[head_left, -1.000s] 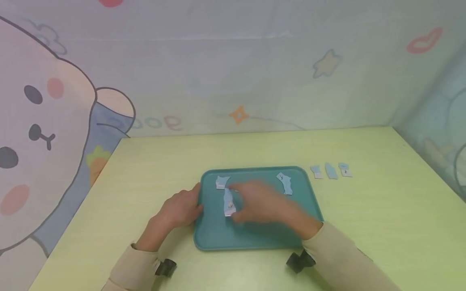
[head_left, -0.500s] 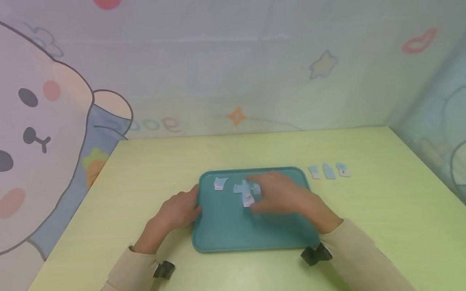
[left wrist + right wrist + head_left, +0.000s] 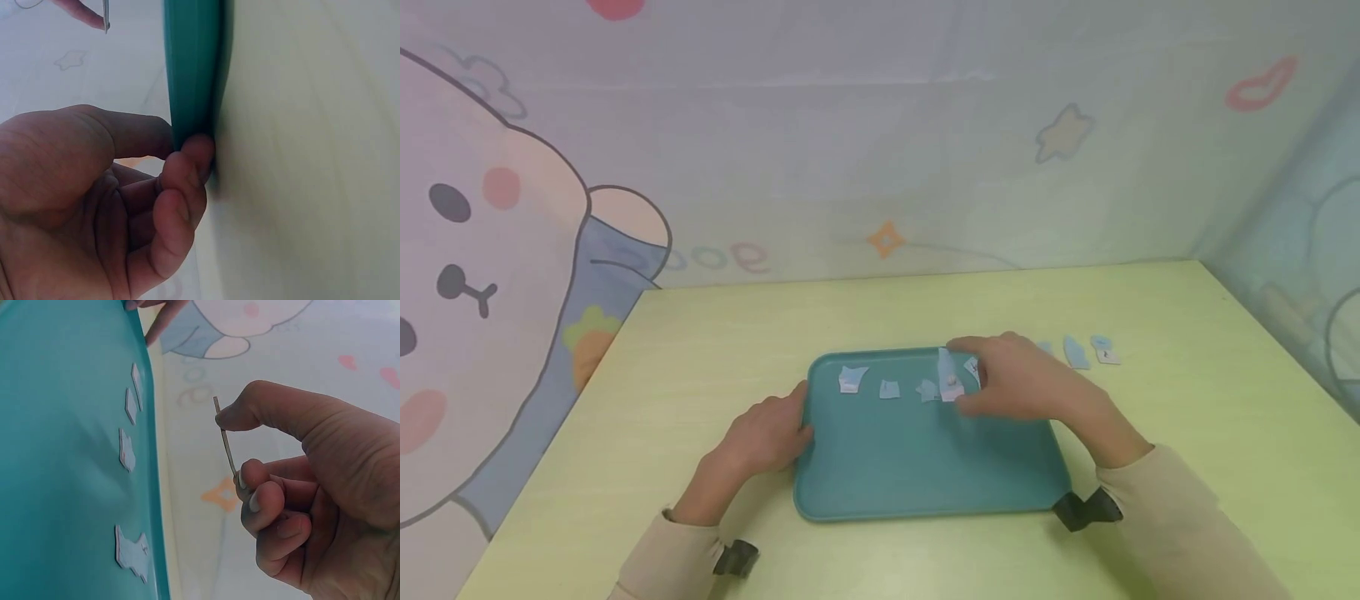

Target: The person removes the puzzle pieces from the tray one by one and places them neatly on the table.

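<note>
Blue-and-white piece (image 3: 947, 368) moved right above the teal tray (image 3: 917, 467)

The right hand (image 3: 1026, 379) pinched the piece between thumb and fingertips, clear of the tray. A second earlier it hung over the left part; now it was near the far right corner, where the hand partly covered a notched piece (image 3: 972, 368) that had shown whole. The left hand (image 3: 771, 433) still gripped the tray's left edge, fingers curled against it.
</note>
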Tool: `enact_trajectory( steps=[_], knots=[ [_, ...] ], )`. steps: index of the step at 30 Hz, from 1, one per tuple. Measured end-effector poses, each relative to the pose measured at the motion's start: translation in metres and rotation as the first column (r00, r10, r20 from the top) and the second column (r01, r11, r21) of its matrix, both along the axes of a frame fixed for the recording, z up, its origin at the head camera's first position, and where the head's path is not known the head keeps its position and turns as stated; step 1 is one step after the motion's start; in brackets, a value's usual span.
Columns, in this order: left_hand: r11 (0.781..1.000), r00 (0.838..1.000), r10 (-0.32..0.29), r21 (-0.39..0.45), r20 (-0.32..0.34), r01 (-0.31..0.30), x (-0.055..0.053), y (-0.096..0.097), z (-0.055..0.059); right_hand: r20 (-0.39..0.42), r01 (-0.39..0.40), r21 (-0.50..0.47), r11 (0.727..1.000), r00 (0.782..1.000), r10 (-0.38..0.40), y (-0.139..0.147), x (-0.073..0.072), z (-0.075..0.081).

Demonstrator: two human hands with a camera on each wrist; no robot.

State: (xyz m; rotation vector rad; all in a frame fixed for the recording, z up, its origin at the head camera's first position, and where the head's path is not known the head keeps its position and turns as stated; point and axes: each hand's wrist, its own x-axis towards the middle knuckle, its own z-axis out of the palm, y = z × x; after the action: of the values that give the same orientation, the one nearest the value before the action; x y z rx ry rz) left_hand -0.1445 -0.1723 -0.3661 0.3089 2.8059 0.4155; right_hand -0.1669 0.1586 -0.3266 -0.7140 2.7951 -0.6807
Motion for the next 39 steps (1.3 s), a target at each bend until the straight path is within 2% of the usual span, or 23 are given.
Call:
enact_trajectory(
  steps=[5,15,21,29,39],
  knots=[
    [1.000,1.000,0.002,0.002,-0.002,-0.002,0.000,-0.001,0.000,-0.013,0.015,-0.002,1.000,1.000,-0.015,0.012,-0.003,0.000],
    [1.000,1.000,0.008,0.016,0.003,-0.008,0.002,-0.004,-0.001,0.032,0.056,-0.072,0.996,0.998,-0.054,0.033,-0.005,0.004],
    [1.000,1.000,0.005,0.016,0.000,-0.005,0.003,-0.006,0.000,0.074,0.145,-0.091,0.985,0.988,-0.139,0.059,-0.010,0.013],
    [1.000,1.000,0.005,0.019,-0.004,-0.005,0.003,-0.007,0.000,0.076,0.210,-0.057,0.976,0.976,-0.205,0.101,-0.018,0.014],
    [1.000,1.000,0.006,0.020,-0.001,-0.006,0.003,-0.008,0.000,0.062,0.290,0.013,0.957,0.955,-0.290,0.148,-0.026,0.008]
  ],
)
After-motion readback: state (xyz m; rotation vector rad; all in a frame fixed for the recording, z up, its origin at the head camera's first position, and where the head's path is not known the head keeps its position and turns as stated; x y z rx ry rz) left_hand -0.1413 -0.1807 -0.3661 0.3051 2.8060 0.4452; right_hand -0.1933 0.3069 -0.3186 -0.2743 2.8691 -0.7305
